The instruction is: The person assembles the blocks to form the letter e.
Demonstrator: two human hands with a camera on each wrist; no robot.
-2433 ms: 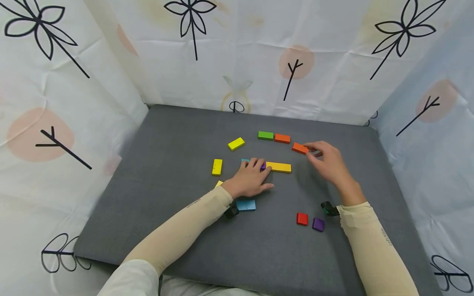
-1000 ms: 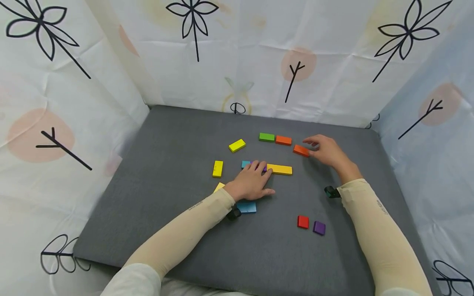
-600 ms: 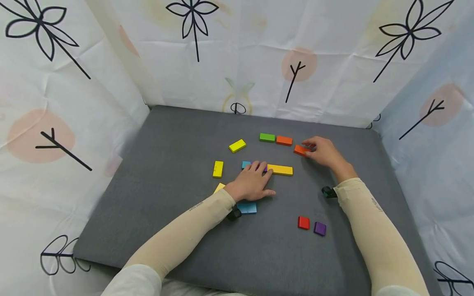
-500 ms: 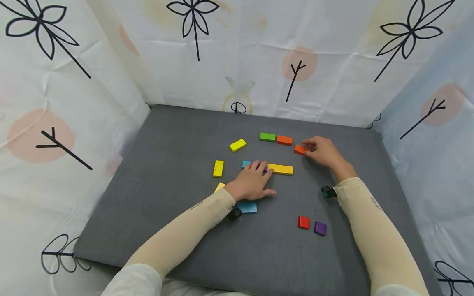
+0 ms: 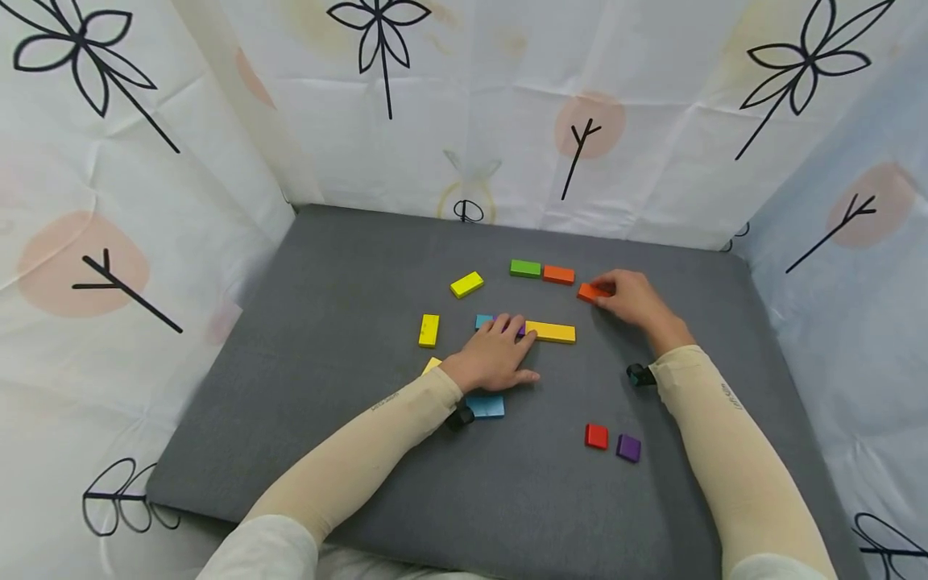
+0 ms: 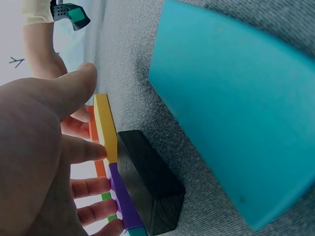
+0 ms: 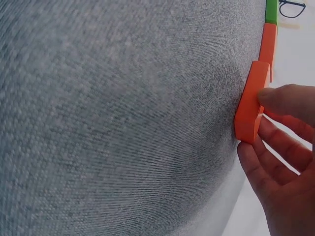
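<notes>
In the head view we see the right hand (image 5: 638, 302) right of upper centre, thumb and fingers pinching an orange block (image 5: 590, 292), which lies slanted just beside a second orange block (image 5: 559, 275); a green block (image 5: 525, 268) sits past that. The left hand (image 5: 491, 356), mid-frame, is spread and grips nothing, its fingertips against a purple block (image 6: 126, 197) and a long yellow block (image 5: 551, 333). With the orange ends so close, we judge that a push too far could knock the neighbour askew. Uneven pressure from the left fingertips might slide the purple and yellow pieces apart.
</notes>
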